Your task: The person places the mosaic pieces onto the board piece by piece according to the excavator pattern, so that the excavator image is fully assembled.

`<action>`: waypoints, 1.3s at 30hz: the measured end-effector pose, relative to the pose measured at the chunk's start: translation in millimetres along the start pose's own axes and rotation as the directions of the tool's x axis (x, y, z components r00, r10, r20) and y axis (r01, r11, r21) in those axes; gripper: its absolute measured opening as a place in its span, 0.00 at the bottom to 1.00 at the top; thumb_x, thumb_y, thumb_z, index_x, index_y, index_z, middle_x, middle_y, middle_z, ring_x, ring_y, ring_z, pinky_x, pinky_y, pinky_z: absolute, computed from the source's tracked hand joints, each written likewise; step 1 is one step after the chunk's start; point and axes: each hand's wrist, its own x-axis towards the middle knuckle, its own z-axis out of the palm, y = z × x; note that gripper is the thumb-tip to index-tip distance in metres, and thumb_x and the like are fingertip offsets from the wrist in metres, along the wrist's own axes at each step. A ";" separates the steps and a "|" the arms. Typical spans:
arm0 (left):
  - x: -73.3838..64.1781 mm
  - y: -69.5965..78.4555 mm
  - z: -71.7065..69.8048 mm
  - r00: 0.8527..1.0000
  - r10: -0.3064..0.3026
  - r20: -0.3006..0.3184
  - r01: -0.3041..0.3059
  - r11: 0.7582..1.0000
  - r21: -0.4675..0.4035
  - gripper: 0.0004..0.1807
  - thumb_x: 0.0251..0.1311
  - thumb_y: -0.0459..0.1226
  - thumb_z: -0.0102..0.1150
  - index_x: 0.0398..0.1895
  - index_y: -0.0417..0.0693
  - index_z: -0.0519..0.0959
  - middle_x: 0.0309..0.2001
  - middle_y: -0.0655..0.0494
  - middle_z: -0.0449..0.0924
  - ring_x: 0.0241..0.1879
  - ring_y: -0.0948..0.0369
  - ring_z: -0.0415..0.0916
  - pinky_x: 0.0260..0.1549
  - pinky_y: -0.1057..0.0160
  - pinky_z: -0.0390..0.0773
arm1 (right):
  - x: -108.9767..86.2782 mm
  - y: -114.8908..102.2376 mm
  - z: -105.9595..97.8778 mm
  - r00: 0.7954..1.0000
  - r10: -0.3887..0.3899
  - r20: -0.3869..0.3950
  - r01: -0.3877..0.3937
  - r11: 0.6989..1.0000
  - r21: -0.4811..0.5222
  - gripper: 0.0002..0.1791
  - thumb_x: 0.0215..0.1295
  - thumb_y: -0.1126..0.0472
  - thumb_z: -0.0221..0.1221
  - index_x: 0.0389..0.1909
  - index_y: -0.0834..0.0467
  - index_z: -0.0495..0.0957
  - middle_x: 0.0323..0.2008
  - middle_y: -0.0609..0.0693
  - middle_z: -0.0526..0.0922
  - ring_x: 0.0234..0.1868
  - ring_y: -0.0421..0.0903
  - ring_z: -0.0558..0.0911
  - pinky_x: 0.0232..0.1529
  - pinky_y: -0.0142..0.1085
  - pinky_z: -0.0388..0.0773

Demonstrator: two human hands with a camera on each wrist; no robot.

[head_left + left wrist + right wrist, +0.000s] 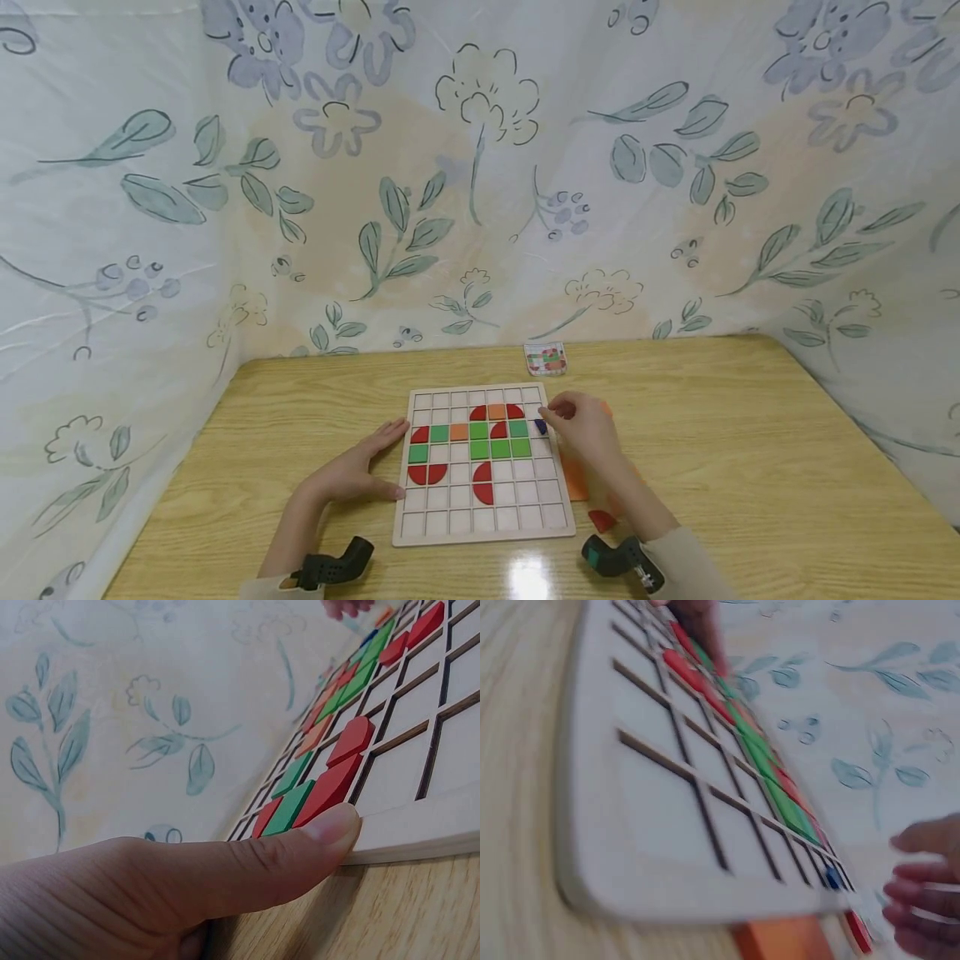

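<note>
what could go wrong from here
The right hand might knock the blue piece close to it out of place. The right forearm could brush the red piece lying off the board. The left hand, at the board's edge, may shift it if pushed.

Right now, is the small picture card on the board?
No, the card lies on the table, beyond the far edge of the board.

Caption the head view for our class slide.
Left hand touches a gridded board of coloured tiles; right hand hovers near a blue piece.
</note>
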 end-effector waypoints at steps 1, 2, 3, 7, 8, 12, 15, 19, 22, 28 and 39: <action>0.1 0.0 0.0 1.000 0.000 -0.001 0.000 1.000 0.002 0.54 0.42 0.49 0.71 0.72 0.48 0.51 0.73 0.46 0.43 0.71 0.43 0.34 0.63 0.36 0.44 | 0.8 2.9 -3.5 1.000 -0.006 -0.004 0.007 0.999 0.046 0.08 0.55 0.57 0.65 0.30 0.58 0.82 0.25 0.48 0.82 0.27 0.42 0.78 0.30 0.31 0.74; 0.1 0.0 0.0 1.000 0.001 -0.002 -0.001 1.000 0.004 0.54 0.42 0.49 0.71 0.72 0.48 0.51 0.73 0.46 0.43 0.71 0.43 0.35 0.63 0.36 0.44 | 1.4 6.3 -7.1 1.000 -0.016 -0.002 0.016 0.995 0.101 0.08 0.55 0.58 0.65 0.32 0.58 0.82 0.28 0.49 0.83 0.29 0.43 0.79 0.32 0.30 0.75; 0.1 0.0 0.0 1.000 0.003 -0.003 -0.003 1.000 0.005 0.54 0.42 0.49 0.71 0.72 0.48 0.51 0.73 0.46 0.43 0.71 0.43 0.35 0.63 0.36 0.44 | 2.0 10.2 -11.1 1.000 -0.025 0.006 0.024 0.988 0.151 0.08 0.56 0.57 0.64 0.33 0.58 0.83 0.30 0.50 0.84 0.31 0.42 0.81 0.35 0.30 0.76; -0.4 -0.4 -0.4 1.000 0.009 0.002 -0.009 1.000 0.002 0.54 0.43 0.48 0.71 0.72 0.47 0.51 0.73 0.45 0.43 0.71 0.43 0.34 0.63 0.36 0.43 | 3.4 27.5 -28.2 0.998 -0.023 0.057 0.004 0.951 0.308 0.16 0.56 0.54 0.64 0.41 0.61 0.81 0.38 0.54 0.84 0.36 0.41 0.82 0.36 0.30 0.78; -0.7 -0.4 -0.5 1.000 0.008 0.004 -0.008 1.000 -0.001 0.54 0.43 0.48 0.71 0.72 0.47 0.51 0.73 0.44 0.42 0.71 0.43 0.34 0.63 0.36 0.43 | 3.5 31.8 -32.2 0.997 -0.019 0.069 -0.006 0.941 0.337 0.19 0.56 0.53 0.64 0.43 0.62 0.80 0.39 0.54 0.84 0.37 0.41 0.81 0.37 0.30 0.78; -1.7 -0.1 -1.0 1.000 -0.004 0.006 0.004 1.000 -0.011 0.54 0.43 0.48 0.71 0.72 0.47 0.51 0.73 0.44 0.42 0.71 0.42 0.34 0.63 0.36 0.43 | 3.0 47.1 -45.0 0.997 -0.034 0.067 0.005 0.921 0.390 0.23 0.57 0.54 0.63 0.48 0.65 0.77 0.44 0.59 0.81 0.40 0.37 0.81 0.39 0.27 0.78; -2.1 0.3 -1.2 1.000 -0.008 0.004 0.008 1.000 -0.013 0.54 0.42 0.48 0.71 0.72 0.48 0.51 0.73 0.44 0.42 0.71 0.42 0.34 0.62 0.35 0.42 | 2.5 56.1 -52.3 0.997 -0.054 0.052 0.028 0.914 0.404 0.24 0.57 0.56 0.63 0.51 0.67 0.74 0.46 0.63 0.80 0.40 0.34 0.80 0.40 0.24 0.77; -2.5 0.1 -0.7 1.000 -0.009 0.000 0.009 1.000 -0.014 0.54 0.42 0.47 0.71 0.72 0.48 0.51 0.73 0.44 0.42 0.71 0.42 0.34 0.63 0.36 0.42 | 4.2 65.7 -59.5 0.996 -0.082 0.035 0.060 0.907 0.416 0.25 0.57 0.57 0.63 0.51 0.69 0.73 0.47 0.66 0.78 0.39 0.31 0.80 0.41 0.23 0.76; -2.4 0.6 -0.6 1.000 -0.009 -0.005 0.009 1.000 -0.009 0.54 0.42 0.47 0.71 0.72 0.48 0.51 0.73 0.45 0.43 0.71 0.42 0.34 0.63 0.36 0.43 | 6.2 70.6 -62.8 0.994 -0.103 0.026 0.082 0.900 0.428 0.25 0.58 0.58 0.63 0.51 0.70 0.73 0.47 0.67 0.78 0.39 0.30 0.79 0.42 0.22 0.75; -1.9 2.3 -0.5 1.000 0.000 -0.003 0.000 1.000 -0.009 0.54 0.42 0.47 0.71 0.72 0.48 0.51 0.73 0.45 0.42 0.71 0.42 0.34 0.63 0.36 0.42 | 10.6 81.0 -65.5 0.992 -0.122 0.042 0.092 0.896 0.434 0.24 0.59 0.60 0.62 0.52 0.71 0.73 0.47 0.66 0.78 0.41 0.31 0.79 0.43 0.22 0.74; -0.4 2.1 0.4 1.000 -0.013 0.003 0.013 1.000 -0.023 0.54 0.42 0.47 0.71 0.72 0.49 0.51 0.73 0.46 0.42 0.71 0.42 0.33 0.62 0.35 0.42 | 22.4 102.1 -67.3 0.973 -0.169 0.158 0.089 0.905 0.416 0.22 0.59 0.65 0.60 0.53 0.71 0.72 0.50 0.70 0.75 0.45 0.36 0.80 0.44 0.22 0.74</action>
